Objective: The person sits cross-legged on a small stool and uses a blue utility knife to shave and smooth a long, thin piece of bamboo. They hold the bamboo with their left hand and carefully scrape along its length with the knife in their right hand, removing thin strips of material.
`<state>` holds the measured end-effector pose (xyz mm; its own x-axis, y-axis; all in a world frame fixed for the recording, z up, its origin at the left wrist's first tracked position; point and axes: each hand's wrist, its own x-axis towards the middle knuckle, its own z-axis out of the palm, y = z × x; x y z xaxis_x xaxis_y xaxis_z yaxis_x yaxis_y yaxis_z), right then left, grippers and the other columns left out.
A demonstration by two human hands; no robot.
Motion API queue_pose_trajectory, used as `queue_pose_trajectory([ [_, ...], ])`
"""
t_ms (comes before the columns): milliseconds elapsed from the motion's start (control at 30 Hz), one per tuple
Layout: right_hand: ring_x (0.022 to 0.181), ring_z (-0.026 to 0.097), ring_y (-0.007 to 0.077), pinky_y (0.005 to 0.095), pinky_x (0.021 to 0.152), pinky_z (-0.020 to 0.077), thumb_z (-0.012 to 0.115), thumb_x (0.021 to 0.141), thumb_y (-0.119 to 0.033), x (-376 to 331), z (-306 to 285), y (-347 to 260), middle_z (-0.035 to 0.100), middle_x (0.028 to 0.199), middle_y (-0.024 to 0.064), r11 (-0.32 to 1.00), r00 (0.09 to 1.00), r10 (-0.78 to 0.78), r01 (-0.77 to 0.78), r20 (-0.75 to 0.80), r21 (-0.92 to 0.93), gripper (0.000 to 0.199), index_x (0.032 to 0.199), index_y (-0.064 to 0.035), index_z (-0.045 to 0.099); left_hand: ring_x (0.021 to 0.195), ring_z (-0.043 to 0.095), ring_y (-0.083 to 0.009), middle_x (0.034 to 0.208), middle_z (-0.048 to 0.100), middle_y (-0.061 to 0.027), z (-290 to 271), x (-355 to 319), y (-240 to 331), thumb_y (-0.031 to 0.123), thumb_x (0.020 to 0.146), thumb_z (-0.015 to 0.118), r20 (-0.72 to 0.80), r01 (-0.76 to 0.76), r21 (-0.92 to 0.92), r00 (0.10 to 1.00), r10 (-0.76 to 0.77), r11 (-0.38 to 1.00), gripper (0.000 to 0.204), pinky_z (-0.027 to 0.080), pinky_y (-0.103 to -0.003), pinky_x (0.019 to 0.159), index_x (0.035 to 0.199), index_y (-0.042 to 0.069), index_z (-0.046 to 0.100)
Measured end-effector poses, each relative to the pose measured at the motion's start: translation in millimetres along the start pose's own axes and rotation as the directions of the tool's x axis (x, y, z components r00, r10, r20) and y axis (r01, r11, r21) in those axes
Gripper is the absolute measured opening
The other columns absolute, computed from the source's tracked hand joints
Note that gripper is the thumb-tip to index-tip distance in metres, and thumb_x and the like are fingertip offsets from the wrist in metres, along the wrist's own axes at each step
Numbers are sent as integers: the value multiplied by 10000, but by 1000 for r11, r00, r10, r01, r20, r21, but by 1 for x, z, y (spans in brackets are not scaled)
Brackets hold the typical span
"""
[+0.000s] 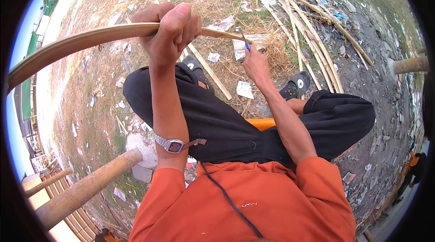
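My left hand [170, 31] is closed round a long bamboo strip [90, 38], thumb on top. The strip bows from the far left edge of the view, through my fist, to a thin end out in front of me. At that end my right hand [257, 66] is closed on a knife [247, 46] with a blue handle. Its dark, thin blade meets the strip close to the tip; how deep it sits in the bamboo I cannot tell. Shavings and dry straw [272, 47] lie just beyond my right hand.
Several split bamboo strips [312, 42] lie on the ground at the front right, and another strip [210, 72] lies by my left foot. Thick bamboo poles [90, 187] stick in at the left, with another pole [410, 65] at the right. Paper scraps and rubble litter the ground.
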<state>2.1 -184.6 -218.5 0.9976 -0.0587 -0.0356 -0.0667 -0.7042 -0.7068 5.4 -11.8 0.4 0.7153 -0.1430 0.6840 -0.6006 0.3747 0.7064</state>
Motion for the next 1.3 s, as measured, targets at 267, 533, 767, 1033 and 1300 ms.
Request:
queue_pose_trajectory([
  [267,618,569,468,530,542,433,420,937,-217,-1,19,15,566,641,289,997,995,63,-59,-73,56,215,914,-9,470,288,249,-81,369,294,-2,4,3,-4,12,817,392,44,0,19,999,0,1000,374,239,-253,316,473,98,272],
  [533,622,570,473,546,575,438,412,938,-246,2,34,35,583,658,269,994,994,71,-64,-82,84,238,990,-24,482,267,257,-83,354,298,5,13,9,-5,15,805,392,116,-16,25,993,13,1000,373,248,-244,293,462,104,277],
  [767,703,593,480,553,657,452,381,947,-225,6,24,29,598,741,309,992,995,102,-103,21,70,234,983,-2,441,271,266,-89,359,328,-13,12,11,-10,-8,794,416,115,-24,-45,993,29,999,370,259,-255,297,461,87,285],
  [1033,634,582,470,554,592,441,410,935,-214,10,43,47,582,669,289,991,989,117,-109,-90,81,205,963,-14,444,268,267,-87,361,302,-2,14,6,-10,-8,800,395,103,-20,-41,994,24,999,363,255,-257,295,477,107,279],
  [1300,703,591,479,562,646,454,407,927,-216,12,43,33,588,722,310,977,979,205,-205,5,59,229,963,6,452,268,253,-92,369,327,-16,9,9,-9,-4,810,402,64,-27,-6,998,27,1000,367,267,-256,297,477,102,289],
])
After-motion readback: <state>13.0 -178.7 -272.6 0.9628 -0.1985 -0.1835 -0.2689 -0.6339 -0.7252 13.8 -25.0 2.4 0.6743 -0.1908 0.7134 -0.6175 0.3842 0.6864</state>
